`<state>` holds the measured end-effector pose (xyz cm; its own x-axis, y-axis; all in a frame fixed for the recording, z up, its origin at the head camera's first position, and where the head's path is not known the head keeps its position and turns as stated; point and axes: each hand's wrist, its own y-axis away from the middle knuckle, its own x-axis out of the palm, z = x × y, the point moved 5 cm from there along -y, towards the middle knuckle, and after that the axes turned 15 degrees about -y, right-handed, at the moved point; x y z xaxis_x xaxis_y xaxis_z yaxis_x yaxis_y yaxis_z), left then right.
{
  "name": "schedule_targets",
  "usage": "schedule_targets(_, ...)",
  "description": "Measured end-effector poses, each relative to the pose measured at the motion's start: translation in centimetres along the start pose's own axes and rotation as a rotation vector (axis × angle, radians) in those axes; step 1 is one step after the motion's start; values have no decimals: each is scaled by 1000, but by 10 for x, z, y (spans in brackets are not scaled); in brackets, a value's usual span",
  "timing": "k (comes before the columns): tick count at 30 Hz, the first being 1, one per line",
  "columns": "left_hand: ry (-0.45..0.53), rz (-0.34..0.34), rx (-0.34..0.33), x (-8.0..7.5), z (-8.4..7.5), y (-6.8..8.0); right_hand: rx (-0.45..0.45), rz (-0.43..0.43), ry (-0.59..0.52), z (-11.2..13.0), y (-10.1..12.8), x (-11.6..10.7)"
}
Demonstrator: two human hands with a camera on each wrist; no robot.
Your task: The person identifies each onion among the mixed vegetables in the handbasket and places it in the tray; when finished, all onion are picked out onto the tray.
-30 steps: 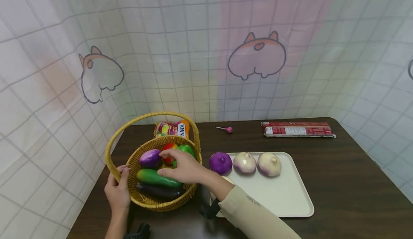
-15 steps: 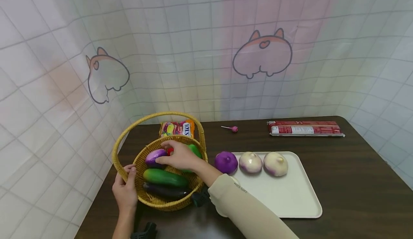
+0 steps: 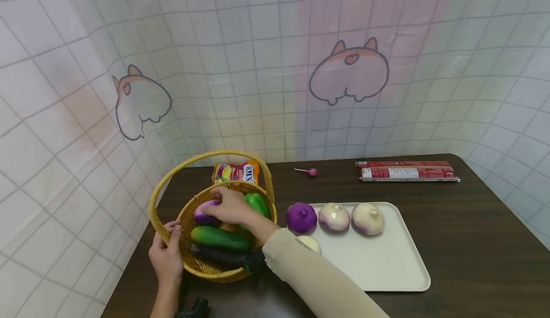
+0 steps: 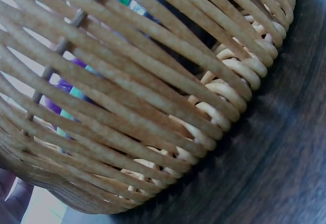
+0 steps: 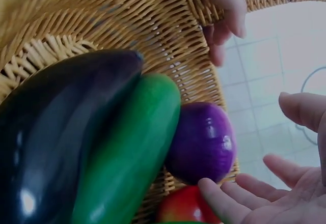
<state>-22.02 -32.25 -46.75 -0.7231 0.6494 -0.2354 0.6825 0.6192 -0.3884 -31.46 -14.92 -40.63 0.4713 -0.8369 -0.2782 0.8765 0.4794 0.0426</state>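
Item 1. Woven yellow wicker basket with hoop handle [image 3: 206, 265], lower left of the head frame, on the dark brown wooden table [image 3: 472, 241]. My left hand [image 3: 165, 256] grips its near rim, fingers curled over the weave.

Item 2. Contents of the basket: a round purple onion [image 3: 203, 212], a long green cucumber [image 3: 220, 238], a dark glossy aubergine [image 3: 216, 255], a green bell pepper [image 3: 258, 203], and a red tomato [image 5: 184, 206], which shows only in the right wrist view, at the bottom edge.

Item 3. My right hand [image 3: 232, 207], centre-left of the head frame, reaching into the basket over the purple onion. In the wrist view my fingers [image 5: 229, 196] are spread and slack, just beside the onion's lower right flank, with nothing pinched; whether a fingertip already touches it I cannot tell.

Item 4. Cream rectangular plastic tray [image 3: 386, 265], right of centre. Along its far edge: one solid purple onion [image 3: 301, 217] and two pale purple-and-white onions [image 3: 334, 217] [image 3: 367, 218]. A fourth pale one [image 3: 308, 243] sits half hidden behind my sleeve.

Status, by my reckoning: four onions laid out on the tray, one purple onion left in the basket and not yet gripped. The other vegetables lie untouched.

Item 5. Sundries along the top edge of the table: a bright sweets packet [image 3: 236, 172], a pink lollipop [image 3: 310, 171], a long red packet [image 3: 406, 171].
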Motion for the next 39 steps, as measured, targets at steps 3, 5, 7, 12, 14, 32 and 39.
schedule_targets(3, -2, -3, -11, -1, 2, -1, 7, -17, -12, -1, -5, 5)
schedule_targets(5, -14, -4, -22, -1, 3, -1, 12, -32, -26, -2, -8, 7)
schedule_targets(7, -12, -3, -19, -1, 2, -1, 11, -44, -41, -3, -11, 10)
schedule_targets(12, -3, -3, 0, -1, -1, 0, 14, -27, -105, -8, -16, 20)
schedule_targets(14, 6, -4, 3, -2, -1, 0, 3, -15, -127, -9, -17, 22)
schedule_targets(32, 17, 22, 29, -5, -37, 8, 20, 98, -232, -20, -23, 37)
schedule_targets(39, -4, 13, 14, -6, -36, 8, 37, 105, -257, -23, -22, 39)
